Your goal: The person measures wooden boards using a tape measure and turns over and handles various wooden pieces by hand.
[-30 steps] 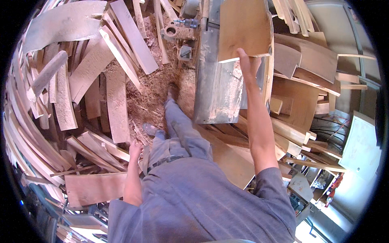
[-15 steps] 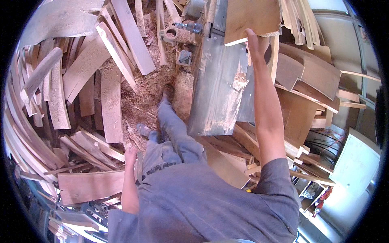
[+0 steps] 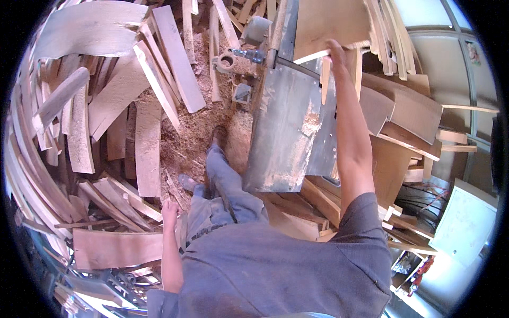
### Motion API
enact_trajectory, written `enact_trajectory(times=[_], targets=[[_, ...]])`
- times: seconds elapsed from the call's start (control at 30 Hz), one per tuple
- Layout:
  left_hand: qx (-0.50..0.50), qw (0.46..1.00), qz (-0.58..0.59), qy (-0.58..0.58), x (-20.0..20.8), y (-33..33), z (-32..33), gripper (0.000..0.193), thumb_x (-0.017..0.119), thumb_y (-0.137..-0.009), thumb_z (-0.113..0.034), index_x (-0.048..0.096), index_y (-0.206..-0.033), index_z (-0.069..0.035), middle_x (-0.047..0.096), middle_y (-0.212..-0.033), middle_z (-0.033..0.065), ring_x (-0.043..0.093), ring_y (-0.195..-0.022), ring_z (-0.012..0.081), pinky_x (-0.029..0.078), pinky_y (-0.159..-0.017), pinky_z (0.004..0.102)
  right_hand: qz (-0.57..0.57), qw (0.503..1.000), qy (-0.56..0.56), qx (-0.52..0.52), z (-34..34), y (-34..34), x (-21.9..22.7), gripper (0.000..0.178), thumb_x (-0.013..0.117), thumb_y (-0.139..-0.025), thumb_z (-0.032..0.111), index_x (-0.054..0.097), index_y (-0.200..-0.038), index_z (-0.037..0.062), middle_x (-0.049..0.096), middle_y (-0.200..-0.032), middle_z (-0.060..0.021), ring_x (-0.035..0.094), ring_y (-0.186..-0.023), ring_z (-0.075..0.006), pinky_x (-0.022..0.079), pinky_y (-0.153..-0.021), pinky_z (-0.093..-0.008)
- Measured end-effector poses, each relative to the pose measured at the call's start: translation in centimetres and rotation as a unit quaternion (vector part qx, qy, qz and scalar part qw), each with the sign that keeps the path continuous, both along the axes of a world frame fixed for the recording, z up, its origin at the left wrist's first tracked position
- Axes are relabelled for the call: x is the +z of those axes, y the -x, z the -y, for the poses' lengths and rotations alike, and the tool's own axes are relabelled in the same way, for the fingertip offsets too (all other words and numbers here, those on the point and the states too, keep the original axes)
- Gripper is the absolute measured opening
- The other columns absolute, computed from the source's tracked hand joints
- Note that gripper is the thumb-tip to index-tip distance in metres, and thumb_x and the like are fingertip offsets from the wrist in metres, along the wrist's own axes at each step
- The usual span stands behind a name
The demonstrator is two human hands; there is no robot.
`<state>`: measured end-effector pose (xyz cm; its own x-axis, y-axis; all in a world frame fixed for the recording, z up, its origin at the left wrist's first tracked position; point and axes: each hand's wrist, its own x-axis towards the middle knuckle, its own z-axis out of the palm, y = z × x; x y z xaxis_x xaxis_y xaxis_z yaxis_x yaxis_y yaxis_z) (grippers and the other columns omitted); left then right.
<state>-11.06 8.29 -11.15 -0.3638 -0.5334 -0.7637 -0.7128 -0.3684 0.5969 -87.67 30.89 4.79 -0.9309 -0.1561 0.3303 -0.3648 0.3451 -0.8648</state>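
Note:
My right arm stretches far forward over a grey metal machine table (image 3: 273, 127). At its far end, my right hand (image 3: 337, 52) is closed on the near edge of a wide flat wooden board (image 3: 331, 24). The board lies over the far part of the machine, and its far end runs out of view. Low at my left side hangs my left hand (image 3: 169, 208), fingers curled with nothing seen in them. It is nearest to a curved reddish plank (image 3: 116, 248) and other stacked pieces, apart from the machine.
Wood shavings (image 3: 185, 119) cover the floor between the machine and a large pile of planks (image 3: 148, 143) at the left. Wide boards (image 3: 416, 108) lean and lie at the right, near a white panel (image 3: 464, 222). A grey motor housing (image 3: 256, 30) stands beside the machine.
The wide board has slid farther away along the machine, with my right hand moving with it. My view has shifted slightly forward; my left hand stays low at my side.

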Motion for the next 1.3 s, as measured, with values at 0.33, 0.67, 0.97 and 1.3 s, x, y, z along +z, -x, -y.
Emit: enact_trajectory(times=[0.33, 0.67, 0.97, 1.3], targets=[[0.011, 1.0, 0.008, -0.022, -7.4, -11.4, -0.1, 0.021, 0.064, -0.086, -0.018, 0.059, -0.101, -0.004, 0.063, -0.075, 0.0059, 0.059, -0.059, 0.0142, 0.048, -0.049, 0.0306, 0.338, 0.845, 0.415, -0.007, -8.9, -28.4, 11.4, 0.058, 0.061, -0.084, 0.026, 0.048, -0.136, 0.004, 0.067, -0.117, -0.0112, 0.069, -0.099, -0.0268, 0.063, -0.062, -0.0388], [-0.108, 0.992, 0.055, 0.03, -6.5, -14.2, 2.5, 0.025, 0.066, -0.082, -0.021, 0.062, -0.096, 0.0, 0.062, -0.075, 0.0082, 0.06, -0.061, 0.0157, 0.049, -0.052, 0.0329, 0.353, 0.796, 0.49, -0.046, -12.7, -47.4, 11.5, 0.063, 0.067, -0.075, 0.016, 0.05, -0.134, 0.0022, 0.066, -0.12, -0.0117, 0.068, -0.105, -0.0266, 0.065, -0.076, -0.0399], [-0.067, 0.997, 0.035, 0.011, -5.6, -17.5, 1.6, 0.03, 0.066, -0.084, -0.021, 0.062, -0.107, 0.0, 0.065, -0.083, 0.008, 0.06, -0.058, 0.0157, 0.047, -0.047, 0.0294, 0.305, 0.896, 0.302, -0.118, -14.8, -48.0, 7.3, 0.039, 0.07, -0.08, 0.009, 0.058, -0.117, 0.0049, 0.062, -0.1, -0.0046, 0.067, -0.092, -0.0191, 0.063, -0.074, -0.0373], [-0.047, 0.998, 0.021, -0.021, -3.9, -16.2, -0.2, 0.039, 0.065, -0.084, -0.014, 0.056, -0.116, 0.005, 0.063, -0.078, 0.0089, 0.061, -0.061, 0.0166, 0.047, -0.049, 0.0317, 0.143, 0.986, 0.022, -0.082, -7.3, -50.4, 4.4, 0.042, 0.073, -0.078, 0.002, 0.061, -0.118, -0.0043, 0.067, -0.109, -0.0076, 0.064, -0.095, -0.0176, 0.052, -0.086, -0.0311]])
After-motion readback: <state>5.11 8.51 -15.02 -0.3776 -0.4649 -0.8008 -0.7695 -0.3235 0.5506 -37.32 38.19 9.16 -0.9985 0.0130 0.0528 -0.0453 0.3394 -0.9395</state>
